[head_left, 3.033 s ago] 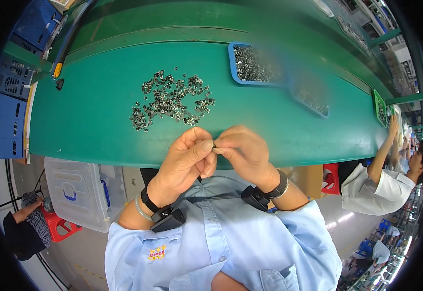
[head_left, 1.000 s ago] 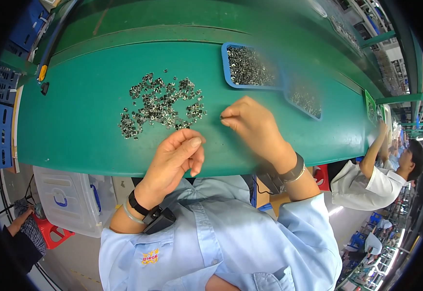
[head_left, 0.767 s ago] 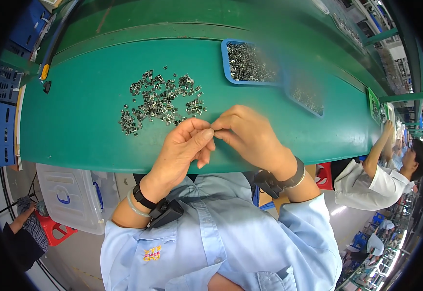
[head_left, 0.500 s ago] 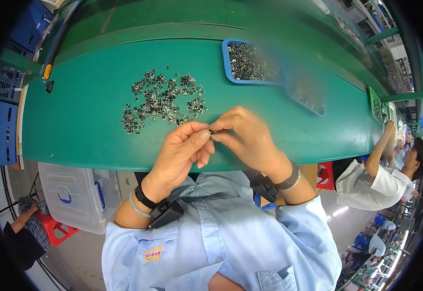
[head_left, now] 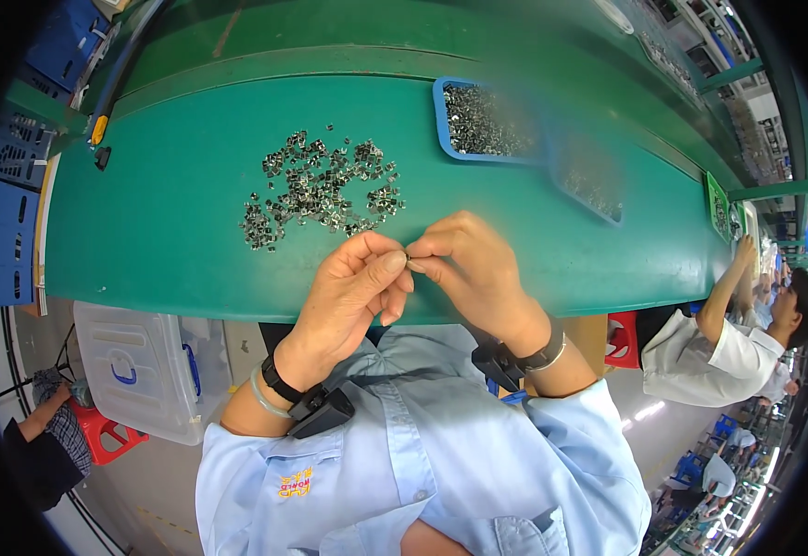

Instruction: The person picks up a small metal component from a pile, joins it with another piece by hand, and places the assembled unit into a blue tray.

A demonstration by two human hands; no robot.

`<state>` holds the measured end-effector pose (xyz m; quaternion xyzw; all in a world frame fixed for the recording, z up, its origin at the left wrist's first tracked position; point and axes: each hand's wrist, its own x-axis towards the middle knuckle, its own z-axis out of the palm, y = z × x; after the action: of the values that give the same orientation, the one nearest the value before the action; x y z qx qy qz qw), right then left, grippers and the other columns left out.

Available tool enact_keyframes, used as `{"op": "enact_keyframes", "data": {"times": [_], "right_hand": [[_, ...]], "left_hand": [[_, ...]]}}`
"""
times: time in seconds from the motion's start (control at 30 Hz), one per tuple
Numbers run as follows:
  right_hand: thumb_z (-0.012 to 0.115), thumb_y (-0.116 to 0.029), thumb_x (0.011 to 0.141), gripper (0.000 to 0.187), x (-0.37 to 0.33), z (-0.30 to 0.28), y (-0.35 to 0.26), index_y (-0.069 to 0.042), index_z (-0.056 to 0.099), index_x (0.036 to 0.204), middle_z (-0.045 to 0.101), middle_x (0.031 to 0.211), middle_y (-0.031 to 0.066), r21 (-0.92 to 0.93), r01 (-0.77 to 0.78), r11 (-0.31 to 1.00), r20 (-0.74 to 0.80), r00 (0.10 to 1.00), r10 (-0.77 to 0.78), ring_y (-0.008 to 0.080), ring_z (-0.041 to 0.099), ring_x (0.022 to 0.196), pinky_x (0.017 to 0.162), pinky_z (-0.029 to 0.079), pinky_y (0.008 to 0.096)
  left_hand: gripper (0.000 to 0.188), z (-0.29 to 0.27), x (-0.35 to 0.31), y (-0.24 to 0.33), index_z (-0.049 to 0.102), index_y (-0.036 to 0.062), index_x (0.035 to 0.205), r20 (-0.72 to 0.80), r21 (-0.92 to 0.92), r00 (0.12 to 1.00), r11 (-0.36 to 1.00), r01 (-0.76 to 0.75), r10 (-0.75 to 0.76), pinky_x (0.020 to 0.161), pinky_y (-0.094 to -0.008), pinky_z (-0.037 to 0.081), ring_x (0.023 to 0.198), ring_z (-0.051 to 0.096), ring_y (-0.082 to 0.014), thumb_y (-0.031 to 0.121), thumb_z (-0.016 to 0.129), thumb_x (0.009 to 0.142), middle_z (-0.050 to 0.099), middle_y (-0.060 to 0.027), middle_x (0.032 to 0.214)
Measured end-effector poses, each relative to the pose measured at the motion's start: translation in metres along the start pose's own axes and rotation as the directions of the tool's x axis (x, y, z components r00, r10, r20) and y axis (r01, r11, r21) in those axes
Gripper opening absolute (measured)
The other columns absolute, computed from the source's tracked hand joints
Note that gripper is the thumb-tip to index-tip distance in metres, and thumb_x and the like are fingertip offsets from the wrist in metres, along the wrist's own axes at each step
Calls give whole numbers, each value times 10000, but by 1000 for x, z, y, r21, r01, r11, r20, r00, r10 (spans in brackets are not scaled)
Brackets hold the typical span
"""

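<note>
Fingertips of my left hand (head_left: pixel 353 287) and my right hand (head_left: pixel 473 273) meet near the front edge of the green work mat (head_left: pixel 163 222). Both are closed in a pinch around one small metal part (head_left: pixel 409 260), mostly hidden by the fingers, so its exact kind does not show. Just beyond my hands lies a loose pile of small shiny metal parts (head_left: pixel 325 185), black and silver. A blue tray (head_left: pixel 442 120) full of similar parts stands farther back, right of the pile.
A second tray (head_left: pixel 589 185), blurred, sits right of the first. At the far left lie a yellow-handled tool (head_left: pixel 99 130) and blue crates (head_left: pixel 4 246). Below the table's left side stands a clear plastic box (head_left: pixel 135 366). A co-worker (head_left: pixel 728 343) sits at the right by a green tray (head_left: pixel 719 208).
The pile and tray appear shifted slightly to the right as the view moves a little. My hands keep their pinch on the small part, with only slight finger movement.
</note>
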<state>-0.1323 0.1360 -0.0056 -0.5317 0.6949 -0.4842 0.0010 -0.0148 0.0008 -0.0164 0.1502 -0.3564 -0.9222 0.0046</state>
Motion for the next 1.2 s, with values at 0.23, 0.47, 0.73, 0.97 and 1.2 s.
{"op": "enact_keyframes", "data": {"times": [0.23, 0.47, 0.73, 0.97, 1.2], "right_hand": [[725, -20, 714, 198, -7, 6, -5, -73, 616, 870, 611, 833, 51, 39, -14, 999, -65, 998, 17, 220, 588, 762, 638, 474, 318], [713, -26, 729, 178, -16, 10, -7, -66, 616, 872, 618, 855, 59, 131, -89, 987, -84, 991, 101, 223, 592, 767, 640, 474, 315], [694, -4, 758, 158, -8, 0, -1, -59, 614, 882, 630, 863, 61, -44, 68, 997, -21, 997, -69, 204, 601, 771, 634, 473, 308], [684, -19, 786, 137, -17, 12, -10, -60, 610, 893, 633, 862, 61, 278, -85, 957, -123, 985, 123, 189, 588, 770, 656, 473, 300], [688, -9, 767, 161, -17, 13, -11, -68, 618, 900, 631, 832, 58, 293, -45, 955, -141, 986, 89, 202, 612, 756, 633, 497, 305]], "left_hand": [[127, -1, 4, -8, 510, 66, 938, 91, -146, 995, 989, -20, 34, 444, -258, 367, 527, 514, -130, 181, 562, 931, 588, -63, 717], [138, -6, 4, -11, 494, 70, 908, 132, -134, 991, 991, 5, 13, 439, -264, 365, 510, 499, -132, 182, 572, 925, 557, -53, 670], [139, 4, 0, 7, 524, 50, 887, 0, 148, 999, 988, -50, 51, 468, -237, 393, 542, 514, -110, 176, 554, 938, 578, -45, 714], [137, 7, -3, -4, 523, 55, 917, 150, -234, 989, 972, 21, 15, 461, -261, 385, 533, 514, -127, 187, 551, 939, 602, -55, 738], [139, 4, -4, -9, 519, 67, 941, 194, -286, 981, 957, 43, 14, 446, -275, 356, 509, 487, -135, 198, 562, 932, 592, -54, 734]]}}
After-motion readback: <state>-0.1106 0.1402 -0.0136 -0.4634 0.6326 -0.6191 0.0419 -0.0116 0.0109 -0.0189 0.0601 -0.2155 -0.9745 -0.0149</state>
